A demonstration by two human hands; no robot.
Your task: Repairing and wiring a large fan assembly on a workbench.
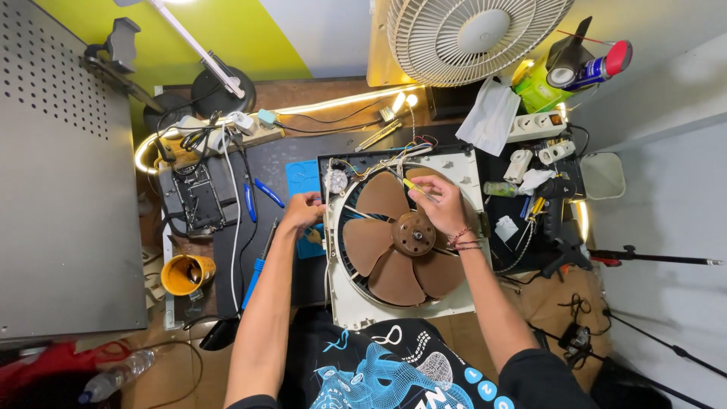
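A square white exhaust fan (pixel 356 303) with brown blades (pixel 394 242) lies flat on the dark workbench in front of me. My right hand (pixel 443 203) rests over the upper blades and grips a thin yellow-handled tool (pixel 413 186), its tip pointing toward the wiring at the fan's top edge. My left hand (pixel 303 210) holds the fan frame's left rim, fingers curled on it. Loose coloured wires (pixel 394 160) run along the top of the frame.
A blue mat (pixel 303 176) lies behind the fan, with blue pliers (pixel 261 195) and a circuit board (pixel 198 198) to the left. A yellow cup (pixel 185 274), a power strip (pixel 538 125), a glue gun (pixel 556 208), a white desk fan (pixel 473 38) and a spray can (pixel 598 70) surround the bench.
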